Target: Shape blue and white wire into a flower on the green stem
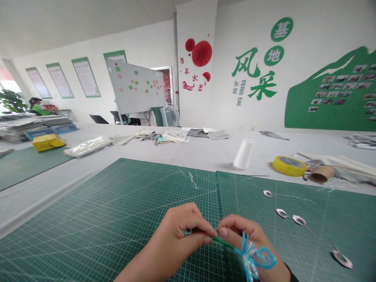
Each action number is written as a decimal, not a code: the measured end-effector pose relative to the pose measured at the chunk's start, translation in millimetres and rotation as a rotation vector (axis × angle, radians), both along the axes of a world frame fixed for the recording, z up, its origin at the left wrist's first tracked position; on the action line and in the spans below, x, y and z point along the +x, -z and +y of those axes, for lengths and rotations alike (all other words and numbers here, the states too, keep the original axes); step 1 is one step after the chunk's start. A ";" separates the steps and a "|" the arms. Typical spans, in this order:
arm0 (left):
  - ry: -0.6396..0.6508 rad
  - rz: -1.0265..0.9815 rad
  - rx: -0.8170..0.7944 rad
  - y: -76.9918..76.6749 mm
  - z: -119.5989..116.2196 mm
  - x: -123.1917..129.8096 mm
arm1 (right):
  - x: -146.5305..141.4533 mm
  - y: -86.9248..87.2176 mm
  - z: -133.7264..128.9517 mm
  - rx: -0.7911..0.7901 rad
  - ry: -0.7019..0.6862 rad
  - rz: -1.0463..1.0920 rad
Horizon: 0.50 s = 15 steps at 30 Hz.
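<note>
My left hand (pixel 188 235) is closed, its thumb and forefinger pinching the end of a thin green stem (pixel 223 242). On the stem's other end is a light-blue butterfly ornament (pixel 253 256) with a curled wing and pearly beads, in front of my right wrist. My right hand (pixel 246 231) has its thumb and forefinger pressed together right beside the left fingertips, close to the stem's end. What lies between those right fingers is too small to make out. Both hands are just above the green cutting mat (pixel 141 203).
Several pale oval rings on threads, one of them a ring (pixel 299 220), lie on the right mat. Behind are a white thread cone (pixel 243 154), yellow tape (pixel 289 165), a cardboard tube (pixel 323 173) and fabric pieces (pixel 174 135). A yellow box (pixel 48 142) sits far left.
</note>
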<state>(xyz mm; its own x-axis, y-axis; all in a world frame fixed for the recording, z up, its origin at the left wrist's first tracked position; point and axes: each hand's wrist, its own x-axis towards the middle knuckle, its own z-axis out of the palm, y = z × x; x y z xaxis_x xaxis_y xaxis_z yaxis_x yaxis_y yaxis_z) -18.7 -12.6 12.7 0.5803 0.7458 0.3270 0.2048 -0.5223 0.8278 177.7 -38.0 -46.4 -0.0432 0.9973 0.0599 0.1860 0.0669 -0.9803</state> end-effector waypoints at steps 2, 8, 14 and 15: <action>-0.084 -0.033 -0.008 2.2 2.4 0.6 | -6.4 1.9 -1.1 0.012 0.002 -0.002; -0.280 -0.025 -0.036 8.1 8.6 0.6 | -20.1 -2.1 -12.6 0.085 -0.019 -0.197; -0.342 0.023 0.011 13.3 8.5 2.2 | -23.3 -1.9 -20.2 0.394 -0.076 -0.474; -0.350 0.043 0.038 14.2 8.0 2.2 | -23.3 -1.2 -21.3 0.441 -0.075 -0.516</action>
<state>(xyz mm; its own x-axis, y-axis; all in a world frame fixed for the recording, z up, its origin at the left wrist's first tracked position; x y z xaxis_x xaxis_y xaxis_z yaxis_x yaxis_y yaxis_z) -16.4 -4.7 -1.4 0.3055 0.8899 0.3388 0.4113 -0.4443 0.7959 154.4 -59.2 -45.2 -0.2436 0.8776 0.4129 0.6012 0.4707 -0.6458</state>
